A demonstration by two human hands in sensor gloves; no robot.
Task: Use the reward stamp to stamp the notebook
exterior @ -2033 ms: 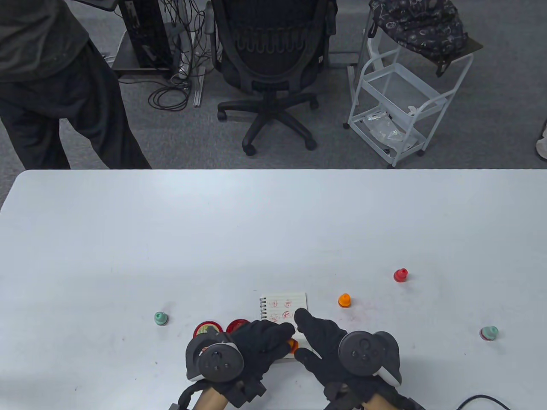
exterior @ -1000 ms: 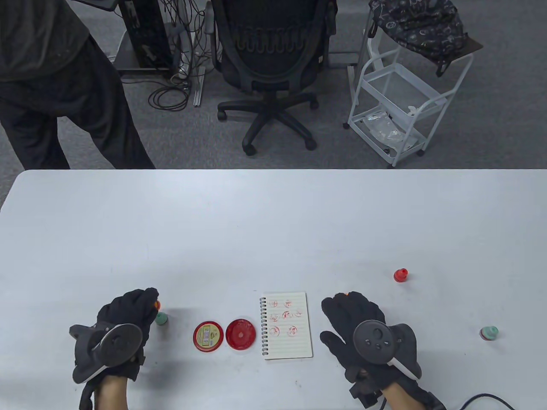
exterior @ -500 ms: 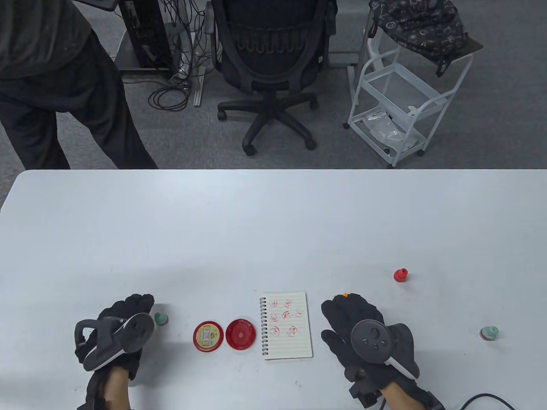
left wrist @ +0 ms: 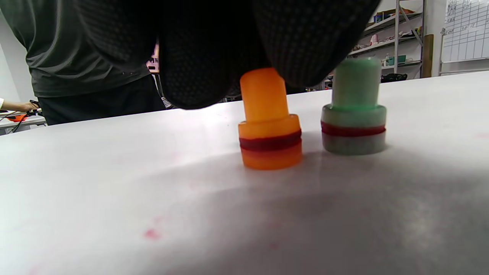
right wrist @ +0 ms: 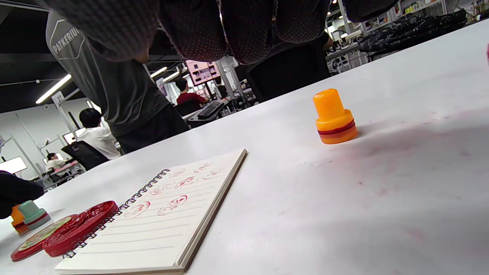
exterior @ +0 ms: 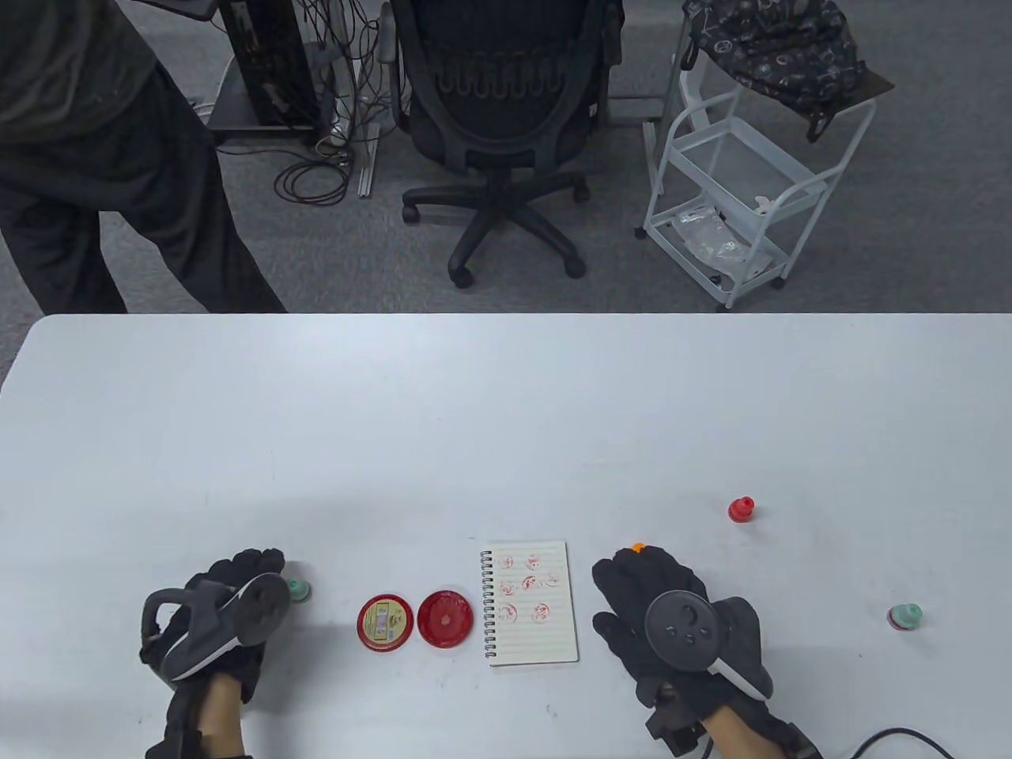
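Note:
The spiral notebook lies open on the white table with several red stamp marks on its page; it also shows in the right wrist view. My left hand is at the left. Its fingers hold the top of an orange stamp that stands on the table beside a green stamp. My right hand lies open right of the notebook. Its fingers hover above a second orange stamp and do not touch it.
An open red ink pad and its lid lie left of the notebook. A red stamp and another green stamp stand at the right. A person stands beyond the table's far left corner.
Both hands left the notebook. My left hand carried the orange stamp to the left and set it beside the green stamp. My right hand moved right to the other orange stamp.

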